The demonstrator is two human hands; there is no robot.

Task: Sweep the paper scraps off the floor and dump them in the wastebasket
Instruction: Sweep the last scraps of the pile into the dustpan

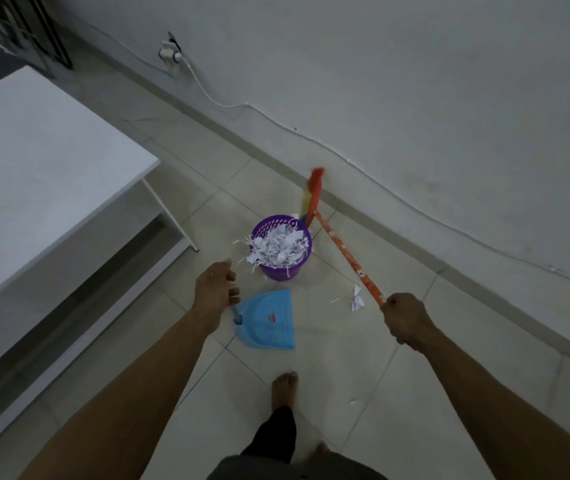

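Note:
A purple wastebasket (281,268) stands on the tiled floor, heaped with white paper scraps (278,247) that spill over its rim. A light blue dustpan (269,322) lies flat on the floor in front of it. My left hand (216,287) hovers over the dustpan's short handle (236,317), fingers loosely apart, not clearly gripping it. My right hand (406,320) is closed around the orange broom handle (349,259). The broom head (313,195) rests by the wall behind the basket. A few paper scraps (358,299) lie on the floor below the broom handle.
A white table (44,174) fills the left side, its leg (172,220) close to the basket. A white cable (276,121) runs along the wall from a plug. My bare foot (285,388) stands behind the dustpan.

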